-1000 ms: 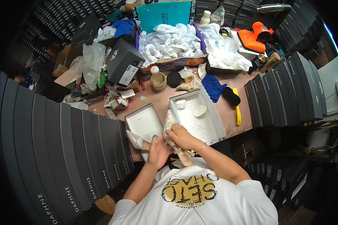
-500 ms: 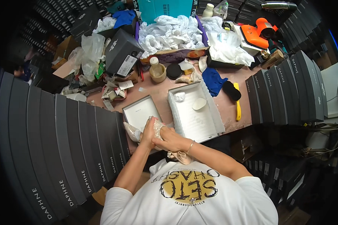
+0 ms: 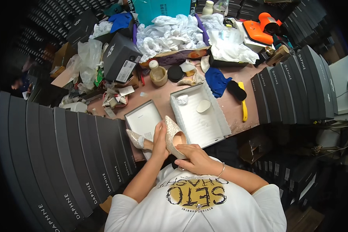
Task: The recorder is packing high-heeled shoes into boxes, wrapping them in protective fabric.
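A glittery, pale gold pointed-toe shoe (image 3: 171, 129) is held between my hands, toe pointing away from me and its opening facing up. My left hand (image 3: 159, 142) lies along its left side, fingers pressed against it. At the back of the opening, my right hand (image 3: 197, 158) grips the heel end, with fingertips at the inside edge. The matching shoe (image 3: 133, 136) rests on the box lid (image 3: 155, 109), just left of my left hand, with pale stuffing in its opening. The shoe's underside is hidden.
An open white shoebox (image 3: 210, 133) lined with tissue lies ahead, holding crumpled paper and a pale oval piece. Dark shoebox stacks (image 3: 62, 154) flank both sides. Beyond are a yellow-handled brush (image 3: 244, 108), blue cloth (image 3: 217, 83), jar (image 3: 158, 75) and orange tool (image 3: 259, 33).
The shoe in my hands has turned so its toe points away and its opening shows. My right hand has moved back to the heel end, off the left hand.
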The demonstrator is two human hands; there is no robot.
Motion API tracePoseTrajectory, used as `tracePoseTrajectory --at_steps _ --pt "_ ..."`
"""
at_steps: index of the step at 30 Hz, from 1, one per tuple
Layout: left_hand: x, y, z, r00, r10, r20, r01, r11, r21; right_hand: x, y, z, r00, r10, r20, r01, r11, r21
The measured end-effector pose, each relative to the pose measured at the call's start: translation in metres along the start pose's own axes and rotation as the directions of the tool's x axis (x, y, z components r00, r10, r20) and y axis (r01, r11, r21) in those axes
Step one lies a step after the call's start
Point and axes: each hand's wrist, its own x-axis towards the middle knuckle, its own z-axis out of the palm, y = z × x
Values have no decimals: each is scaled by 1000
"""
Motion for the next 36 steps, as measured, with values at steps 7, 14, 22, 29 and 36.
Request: tracePoseTrajectory --at_steps 7,14,22,29,36 --pt "-32 -7 6 993 -26 119 33 998 -53 19 30 -12 986 130 -108 -62 873 484" --pt "-27 -3 13 958 -45 284 63 996 -55 77 60 -11 913 -50 -405 101 989 106" --pt "-38 -21 -5 989 -103 108 113 990 -86 70 81 -24 996 38 -76 -32 996 81" --pt "-59 -10 12 975 -223 10 220 951 -215 72 240 5 713 566 -414 -462 823 331" --pt "-30 15 -6 984 -177 -8 177 982 64 43 139 -21 746 246 -619 -180 969 169"
